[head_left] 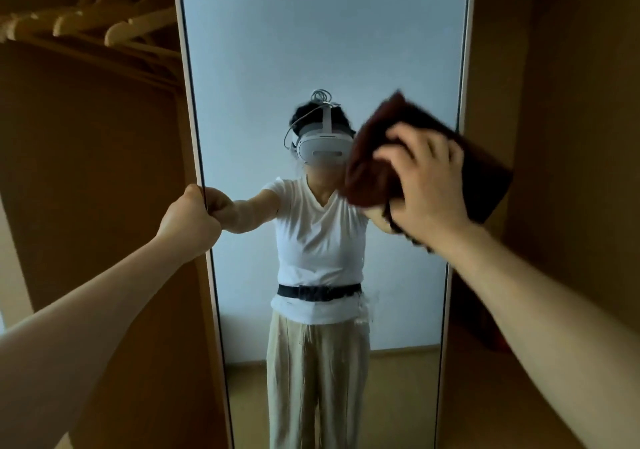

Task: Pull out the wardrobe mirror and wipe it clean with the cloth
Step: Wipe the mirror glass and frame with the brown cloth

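fingers of my left hand [188, 220] curl round the mirror [311, 50] edge to steady it; my right hand [427, 185] spreads flat, pressing the cloth [370, 168] on to wipe.

Left hand [188, 221] is clenched tight, arm outstretched; right hand [426, 185] is raised, fingers spread.
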The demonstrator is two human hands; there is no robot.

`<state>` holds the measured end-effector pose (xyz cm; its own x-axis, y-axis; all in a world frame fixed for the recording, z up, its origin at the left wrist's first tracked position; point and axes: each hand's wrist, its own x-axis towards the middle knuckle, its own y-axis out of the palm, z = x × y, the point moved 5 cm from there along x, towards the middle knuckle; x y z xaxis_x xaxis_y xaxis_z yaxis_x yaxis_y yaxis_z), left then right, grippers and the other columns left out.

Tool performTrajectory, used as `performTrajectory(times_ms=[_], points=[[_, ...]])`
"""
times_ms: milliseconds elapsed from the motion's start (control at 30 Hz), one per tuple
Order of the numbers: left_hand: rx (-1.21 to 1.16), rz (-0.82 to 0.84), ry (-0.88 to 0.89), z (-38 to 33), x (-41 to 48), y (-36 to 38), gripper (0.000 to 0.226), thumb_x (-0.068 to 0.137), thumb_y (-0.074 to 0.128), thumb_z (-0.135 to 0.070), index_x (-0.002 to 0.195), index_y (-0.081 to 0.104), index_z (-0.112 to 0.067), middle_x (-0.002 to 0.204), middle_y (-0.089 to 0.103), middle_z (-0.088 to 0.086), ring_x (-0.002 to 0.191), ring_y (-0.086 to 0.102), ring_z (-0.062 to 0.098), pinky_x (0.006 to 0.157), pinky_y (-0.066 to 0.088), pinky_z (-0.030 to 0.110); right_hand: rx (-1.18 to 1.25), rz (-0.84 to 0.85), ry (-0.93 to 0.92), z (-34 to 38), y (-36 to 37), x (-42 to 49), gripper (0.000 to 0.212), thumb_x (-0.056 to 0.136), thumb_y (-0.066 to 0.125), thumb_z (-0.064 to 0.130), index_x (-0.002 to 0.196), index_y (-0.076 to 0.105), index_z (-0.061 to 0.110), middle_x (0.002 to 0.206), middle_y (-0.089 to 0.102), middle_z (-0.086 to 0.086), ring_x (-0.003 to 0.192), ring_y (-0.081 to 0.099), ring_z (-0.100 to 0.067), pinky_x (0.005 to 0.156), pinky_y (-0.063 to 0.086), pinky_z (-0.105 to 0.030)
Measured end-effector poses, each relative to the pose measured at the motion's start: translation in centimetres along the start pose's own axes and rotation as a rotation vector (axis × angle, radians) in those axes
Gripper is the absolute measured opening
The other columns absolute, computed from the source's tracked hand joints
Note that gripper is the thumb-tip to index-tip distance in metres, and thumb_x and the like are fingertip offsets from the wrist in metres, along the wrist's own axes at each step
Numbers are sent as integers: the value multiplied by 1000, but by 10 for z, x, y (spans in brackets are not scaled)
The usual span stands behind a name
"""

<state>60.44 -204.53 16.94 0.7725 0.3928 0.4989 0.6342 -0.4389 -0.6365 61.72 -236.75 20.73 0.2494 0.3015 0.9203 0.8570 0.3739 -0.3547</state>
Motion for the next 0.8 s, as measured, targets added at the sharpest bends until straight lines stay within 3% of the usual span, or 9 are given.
performTrajectory(times_ms=[133,267,333,400,467,533,600,700,800], points=[[-9,16,3,-5,-3,-2,51,68,43,11,113,57,-8,99,65,11,90,64,26,70,59,42,27,203,22,13,29,-113,57,49,83,10,101,65,20,119,56,-8,107,50,-36,91,37,-54],[-15,73,22,-11,-10,-5,51,70,42,12,112,59,-10,99,65,13,89,63,29,70,57,42,184,504,74,29,48,-188,51,53,83,18,99,64,30,114,52,6,104,51,-24,87,43,-44],[-11,93,61,-16,-15,-7,54,69,39,15,104,63,-18,94,66,11,88,63,29,72,55,43,371,570,227,32,48,-198,40,68,71,16,101,61,37,116,47,17,109,44,-12,93,39,-34],[-5,96,96,-18,-22,-9,55,70,39,17,98,64,-24,90,65,8,86,62,27,70,54,39,827,644,547,35,42,-193,24,73,67,15,89,68,33,100,61,15,99,54,-7,87,44,-21],[0,112,137,-21,-31,-12,55,72,41,14,97,64,-29,89,65,4,84,62,26,65,53,36,1182,659,846,35,35,-180,16,73,63,6,79,68,19,74,67,-1,77,65,-15,63,47,-16],[-7,98,134,-22,-39,-16,55,76,44,9,101,63,-37,94,65,0,82,63,24,60,54,36,1307,680,1030,34,29,-165,21,75,54,-5,64,63,10,55,60,-2,54,62,-13,50,44,-19],[-8,-35,116,-27,-50,-26,49,79,48,3,108,59,-35,101,63,3,80,62,23,53,49,31,1448,667,1063,40,24,-145,40,77,46,-7,44,57,12,45,53,0,43,54,-11,47,42,-20],[11,-189,186,-50,-72,-38,40,81,57,-5,120,56,-17,109,57,5,88,57,21,68,45,29,1572,557,1058,56,21,-117,50,76,39,-7,33,54,13,43,51,-2,39,52,-11,39,40,-14],[-312,54,116,-71,-96,-27,14,88,61,-21,99,65,-13,89,67,0,72,62,12,59,50,22,1642,430,1051,61,23,-100,44,73,45,-3,34,57,11,42,53,-3,44,54,-12,43,43,-15]])
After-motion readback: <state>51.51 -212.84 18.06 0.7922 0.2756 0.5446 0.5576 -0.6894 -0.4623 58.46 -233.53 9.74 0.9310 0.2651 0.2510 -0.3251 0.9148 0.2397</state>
